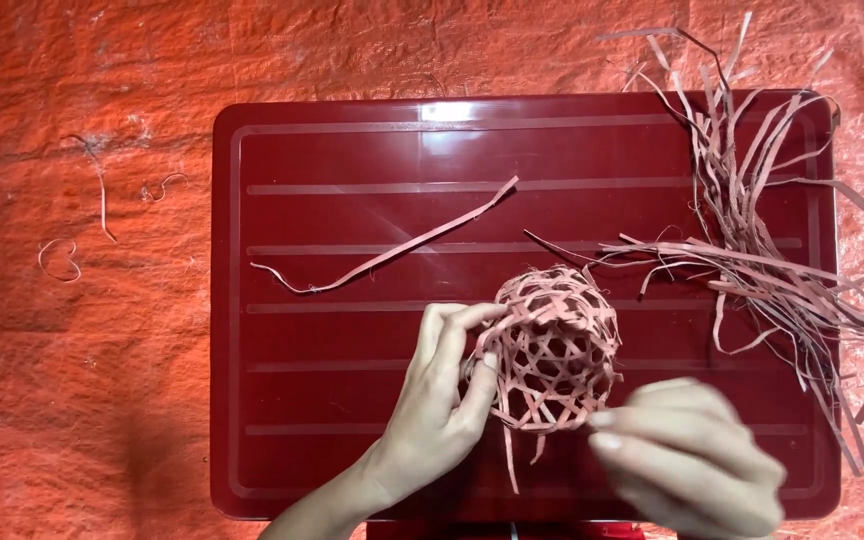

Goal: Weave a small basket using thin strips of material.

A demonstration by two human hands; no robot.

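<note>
Your right hand (687,455) sits closest to the lens, blurred, its fingers curled and pinched at the lower right edge of the woven ball (555,348); whether a strip end is between them, you cannot tell. Beneath everything spreads the orange tarp (82,400), then the dark red tray (352,400), then the loose bundle of strips (762,250) at its right edge. Your left hand (442,395) cups the ball's left side, fingers closed on its lattice, holding it just above the tray's middle. Most of the open weave looks formed, though loose ends trail below. One single strip (392,250) lies apart.
</note>
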